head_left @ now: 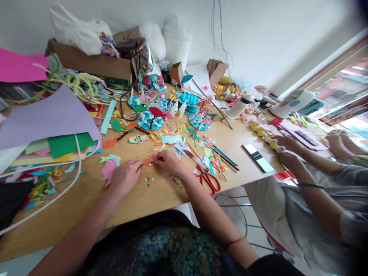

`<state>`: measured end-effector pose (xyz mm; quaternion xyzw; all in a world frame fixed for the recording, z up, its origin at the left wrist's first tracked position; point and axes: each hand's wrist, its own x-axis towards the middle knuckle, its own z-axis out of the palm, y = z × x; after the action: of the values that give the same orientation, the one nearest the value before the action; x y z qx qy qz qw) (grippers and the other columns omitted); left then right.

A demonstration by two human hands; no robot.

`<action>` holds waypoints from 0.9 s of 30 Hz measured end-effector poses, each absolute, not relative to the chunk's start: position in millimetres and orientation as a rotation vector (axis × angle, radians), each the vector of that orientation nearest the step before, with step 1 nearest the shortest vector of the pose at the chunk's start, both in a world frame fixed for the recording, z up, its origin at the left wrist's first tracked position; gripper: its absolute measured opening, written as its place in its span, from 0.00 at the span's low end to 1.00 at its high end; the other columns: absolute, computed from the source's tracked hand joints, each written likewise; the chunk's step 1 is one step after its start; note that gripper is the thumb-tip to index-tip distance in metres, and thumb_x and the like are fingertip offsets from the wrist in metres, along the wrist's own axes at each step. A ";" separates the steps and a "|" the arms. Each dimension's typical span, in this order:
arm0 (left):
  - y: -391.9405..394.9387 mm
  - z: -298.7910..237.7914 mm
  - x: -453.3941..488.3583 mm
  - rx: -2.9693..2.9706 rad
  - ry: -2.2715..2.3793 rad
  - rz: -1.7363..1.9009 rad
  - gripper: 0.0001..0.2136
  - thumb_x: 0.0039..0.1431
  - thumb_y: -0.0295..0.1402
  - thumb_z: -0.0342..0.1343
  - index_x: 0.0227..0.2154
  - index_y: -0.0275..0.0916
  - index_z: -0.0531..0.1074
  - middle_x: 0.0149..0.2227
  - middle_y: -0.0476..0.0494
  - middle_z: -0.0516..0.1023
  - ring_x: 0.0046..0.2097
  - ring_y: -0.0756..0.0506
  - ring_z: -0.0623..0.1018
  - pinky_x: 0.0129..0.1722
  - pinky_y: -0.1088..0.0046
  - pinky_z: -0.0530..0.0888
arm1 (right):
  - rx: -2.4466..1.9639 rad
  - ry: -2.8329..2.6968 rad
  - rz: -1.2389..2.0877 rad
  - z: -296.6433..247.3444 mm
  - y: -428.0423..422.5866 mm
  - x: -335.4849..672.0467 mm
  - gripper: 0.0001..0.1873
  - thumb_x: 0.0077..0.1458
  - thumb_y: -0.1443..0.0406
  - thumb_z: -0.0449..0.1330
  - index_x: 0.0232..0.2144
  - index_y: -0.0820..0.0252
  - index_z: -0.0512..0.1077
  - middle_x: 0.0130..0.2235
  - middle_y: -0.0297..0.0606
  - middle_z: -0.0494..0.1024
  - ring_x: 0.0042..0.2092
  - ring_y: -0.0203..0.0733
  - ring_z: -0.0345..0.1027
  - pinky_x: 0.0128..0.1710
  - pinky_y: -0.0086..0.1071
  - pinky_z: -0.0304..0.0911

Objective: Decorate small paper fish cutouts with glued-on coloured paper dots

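A small orange paper fish [149, 161] with coloured dots lies on the wooden table between my hands. My left hand [128, 175] rests at its left end, fingers together and their tips on its edge. At the opposite end, the thumb and fingers of my right hand [169, 162] are pinched closed on the fish's edge; anything smaller between them is hidden. Just below lie loose paper dots [148, 180]. Beside my left hand is a pink and green paper cutout [108, 168]. Red-handled scissors [211, 183] lie right of my right forearm.
Paper scraps [212, 157], pencils [225, 158] and glue bottles [181, 109] spread across the table. Coloured sheets [48, 119] and a white cable [77, 168] occupy the left. A phone [258, 158] lies to the right, near another person's hands [290, 153] holding a yellow strand.
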<state>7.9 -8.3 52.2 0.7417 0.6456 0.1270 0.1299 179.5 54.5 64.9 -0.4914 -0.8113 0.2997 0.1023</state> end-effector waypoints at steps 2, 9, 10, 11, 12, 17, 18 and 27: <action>-8.6 51.9 8.5 2.171 1.887 0.331 0.14 0.58 0.31 0.42 0.38 0.42 0.73 0.40 0.42 0.78 0.40 0.43 0.76 0.35 0.70 0.68 | -1.480 -2.411 0.872 65.9 54.0 178.5 0.05 0.49 0.71 0.56 0.27 0.63 0.73 0.26 0.33 0.71 0.28 0.31 0.59 0.28 0.24 0.51; -8.2 46.2 8.2 2.171 1.879 0.275 0.14 0.59 0.30 0.42 0.41 0.42 0.72 0.43 0.43 0.77 0.43 0.43 0.76 0.36 0.72 0.68 | -1.514 -2.467 0.810 64.1 52.2 176.1 0.06 0.48 0.70 0.55 0.27 0.63 0.73 0.30 0.37 0.74 0.30 0.33 0.62 0.28 0.25 0.51; -8.4 44.8 8.2 2.175 1.875 0.268 0.14 0.59 0.30 0.42 0.41 0.42 0.71 0.43 0.43 0.77 0.42 0.43 0.76 0.36 0.72 0.68 | -1.518 -2.469 0.800 63.9 52.2 176.1 0.06 0.48 0.70 0.55 0.27 0.63 0.73 0.30 0.36 0.74 0.29 0.33 0.62 0.28 0.25 0.51; -8.6 43.5 8.2 2.178 1.871 0.261 0.14 0.59 0.30 0.42 0.41 0.42 0.71 0.43 0.43 0.77 0.42 0.43 0.76 0.36 0.72 0.68 | -1.523 -2.471 0.791 63.8 52.1 176.2 0.06 0.48 0.69 0.55 0.27 0.63 0.73 0.30 0.36 0.74 0.29 0.33 0.62 0.27 0.25 0.51; -8.8 42.3 8.2 2.180 1.869 0.254 0.14 0.59 0.31 0.42 0.41 0.42 0.71 0.43 0.43 0.77 0.42 0.43 0.76 0.35 0.72 0.68 | -1.529 -2.473 0.785 63.9 52.1 176.1 0.06 0.48 0.69 0.55 0.27 0.63 0.73 0.30 0.36 0.74 0.29 0.33 0.62 0.27 0.25 0.51; -9.4 39.0 8.4 2.199 1.852 0.244 0.14 0.59 0.30 0.41 0.41 0.42 0.71 0.41 0.42 0.78 0.42 0.44 0.76 0.37 0.72 0.67 | -1.552 -2.471 0.771 65.4 51.3 174.9 0.06 0.48 0.69 0.54 0.26 0.62 0.72 0.29 0.37 0.74 0.29 0.33 0.63 0.27 0.25 0.51; -9.5 38.9 8.4 2.202 1.850 0.244 0.14 0.59 0.30 0.41 0.41 0.42 0.71 0.41 0.42 0.78 0.42 0.44 0.76 0.37 0.72 0.67 | -1.555 -2.472 0.765 65.8 51.0 174.6 0.07 0.48 0.69 0.54 0.26 0.62 0.72 0.30 0.37 0.74 0.30 0.34 0.63 0.27 0.25 0.51; -10.6 40.5 9.3 2.174 1.848 0.255 0.14 0.59 0.29 0.41 0.40 0.42 0.71 0.38 0.43 0.78 0.40 0.45 0.76 0.36 0.72 0.67 | -1.579 -2.466 0.705 66.0 49.9 172.5 0.06 0.47 0.69 0.55 0.25 0.62 0.72 0.29 0.37 0.74 0.30 0.34 0.63 0.28 0.25 0.52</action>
<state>9.3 -10.6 40.5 0.7516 0.6389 0.0881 0.1382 172.5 49.9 66.0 -0.5231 -0.8171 0.2336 0.0646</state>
